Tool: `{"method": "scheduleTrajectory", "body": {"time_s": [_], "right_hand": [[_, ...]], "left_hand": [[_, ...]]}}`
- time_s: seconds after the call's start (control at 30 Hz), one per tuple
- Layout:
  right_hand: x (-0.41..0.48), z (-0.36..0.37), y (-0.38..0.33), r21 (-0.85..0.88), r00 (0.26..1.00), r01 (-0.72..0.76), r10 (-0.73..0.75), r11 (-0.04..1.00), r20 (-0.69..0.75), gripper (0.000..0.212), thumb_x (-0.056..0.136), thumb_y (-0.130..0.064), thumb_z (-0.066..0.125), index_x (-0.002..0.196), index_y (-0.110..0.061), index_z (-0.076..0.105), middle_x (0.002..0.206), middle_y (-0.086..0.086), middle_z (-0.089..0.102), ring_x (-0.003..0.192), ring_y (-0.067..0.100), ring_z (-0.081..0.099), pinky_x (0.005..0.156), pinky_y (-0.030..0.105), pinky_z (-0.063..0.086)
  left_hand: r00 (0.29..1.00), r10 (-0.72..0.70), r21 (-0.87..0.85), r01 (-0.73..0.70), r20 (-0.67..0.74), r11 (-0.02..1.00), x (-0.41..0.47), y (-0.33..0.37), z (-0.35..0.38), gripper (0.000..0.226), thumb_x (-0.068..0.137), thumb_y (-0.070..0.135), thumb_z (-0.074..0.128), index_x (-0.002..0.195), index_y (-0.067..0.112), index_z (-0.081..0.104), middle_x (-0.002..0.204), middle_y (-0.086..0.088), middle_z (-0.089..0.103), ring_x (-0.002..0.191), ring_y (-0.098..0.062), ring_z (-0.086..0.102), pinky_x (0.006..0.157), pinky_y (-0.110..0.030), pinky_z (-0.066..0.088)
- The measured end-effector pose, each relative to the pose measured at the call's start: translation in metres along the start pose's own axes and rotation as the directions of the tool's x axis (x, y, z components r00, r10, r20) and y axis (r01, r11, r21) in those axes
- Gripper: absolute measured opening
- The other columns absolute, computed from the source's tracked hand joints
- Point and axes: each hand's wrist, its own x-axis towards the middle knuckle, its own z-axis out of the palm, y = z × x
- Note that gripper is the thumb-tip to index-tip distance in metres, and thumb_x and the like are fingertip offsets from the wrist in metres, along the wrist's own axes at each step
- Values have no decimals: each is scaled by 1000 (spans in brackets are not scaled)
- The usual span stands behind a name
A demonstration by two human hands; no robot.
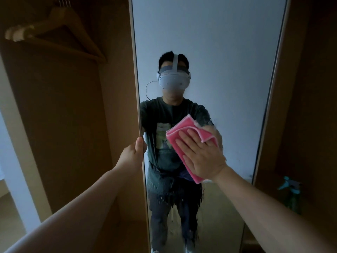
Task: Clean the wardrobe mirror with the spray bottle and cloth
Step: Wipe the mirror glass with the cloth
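A: Starting closest in, what are the hands doing?

B: The left hand [135,152] grips the wardrobe mirror [209,52] by its pale left edge. Its thumb lies on the front and the rest wraps out of sight behind. The right hand [202,157] lies flat, its fingers [193,137] straight and spread, pressing the cloth [184,125] against the glass at about mid-height.

A: What sort of cloth?

B: It is pink, soft and folded into a thick pad, with a paler stitched hem curling over at one corner. It looks like a napped microfibre.

A: So how far along is the cleaning?

B: Spraying looks done. Droplets [164,189] and ragged wet streaks speckle the glass below the cloth and run downward. Wiping seems barely under way, since that wet band has not been cleared. The upper glass looks smooth and dry, though the dim light makes it hard to judge whether it has been cleaned.

A: And the spray bottle?

B: The spray bottle [290,187] is set aside to the right of the mirror, inside the dark wooden wardrobe. It has a teal trigger head on a translucent greenish body. What it stands on is too dim to make out.

A: Anything further off?

B: A wooden hanger [60,30] hangs up left in the open compartment.
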Motion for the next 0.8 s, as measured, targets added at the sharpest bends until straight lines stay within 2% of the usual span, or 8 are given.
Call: {"method": "scheduleTrajectory", "body": {"time_s": [0.1,0.17,0.27,0.37,0.5,0.8], "right_hand": [[11,-6,20,0,999,-33,33,999,-4,55,102,-36,28,150,-9,27,156,15,22,146,37,15,119,50,13],[20,-11,35,2,997,-77,77,997,-3,56,102,-37,26,150,-8,26,156,16,21,146,37,14,119,51,14],[36,-20,60,-24,978,-209,208,978,-35,57,102,-38,22,150,-8,27,156,16,23,146,35,13,120,48,9],[48,-31,85,-33,935,-351,348,936,-63,57,100,-38,23,150,-10,27,156,16,27,145,36,18,120,46,6],[49,-35,92,-30,921,-383,380,923,-86,57,100,-37,26,151,-10,25,156,16,27,145,36,19,120,47,6],[12,-18,75,15,852,-516,514,857,-99,57,101,-36,24,152,-10,18,158,14,20,147,34,13,120,49,9]], "left_hand": [[1000,5,8,-5,4,1000,0,1,0,76,97,56,10,84,0,60,67,-9,49,63,-21,48,58,-27,39],[1000,-2,13,2,5,1000,-1,1,0,74,97,56,10,83,2,59,66,-9,48,62,-21,47,59,-28,38],[1000,17,5,-17,5,1000,-1,1,0,66,98,55,9,77,10,53,65,-8,44,63,-22,44,60,-30,37],[1000,10,-2,-10,-7,1000,-2,1,1,65,97,55,10,76,11,53,65,-8,44,63,-22,45,60,-32,39],[999,-35,-14,35,-14,999,-2,0,2,64,96,57,12,79,12,54,67,-8,48,64,-23,47,59,-32,40],[999,12,-17,-12,-31,1000,-4,1,2,63,95,59,11,80,14,53,70,-9,48,65,-23,47,61,-35,43]]}}
